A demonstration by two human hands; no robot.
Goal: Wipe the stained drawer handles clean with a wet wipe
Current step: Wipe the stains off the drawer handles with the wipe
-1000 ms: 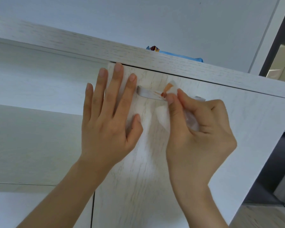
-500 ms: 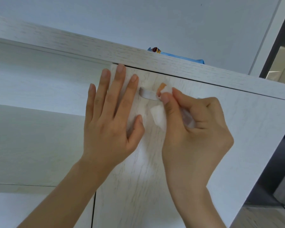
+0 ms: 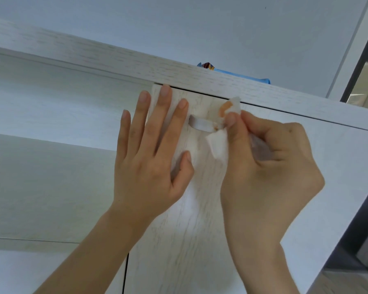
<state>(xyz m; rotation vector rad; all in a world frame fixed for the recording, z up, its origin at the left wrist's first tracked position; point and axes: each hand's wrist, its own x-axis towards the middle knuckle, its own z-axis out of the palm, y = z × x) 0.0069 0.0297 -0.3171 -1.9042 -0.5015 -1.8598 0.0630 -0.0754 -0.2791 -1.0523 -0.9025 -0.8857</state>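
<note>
A white bar handle (image 3: 202, 125) sits near the top of a pale wood-grain drawer front (image 3: 191, 230). A brown smear shows at the handle's right end, where it meets the wipe. My right hand (image 3: 266, 166) pinches a white wet wipe (image 3: 220, 141) around that end of the handle; the wipe's upper flap carries an orange stain. My left hand (image 3: 151, 153) lies flat on the drawer front just left of the handle, fingers straight and spread. The right part of the handle is hidden behind the wipe and my fingers.
The cabinet's top board (image 3: 136, 64) runs above the drawer. A blue packet (image 3: 232, 75) lies on top of it at the back. An open recess (image 3: 40, 113) lies to the left. A dark door frame (image 3: 357, 66) stands at the right.
My right hand slid the wipe left along the handle, then back right, uncovering more of the bar. The stained flap now stands above the handle. My left hand stayed flat on the drawer front.
</note>
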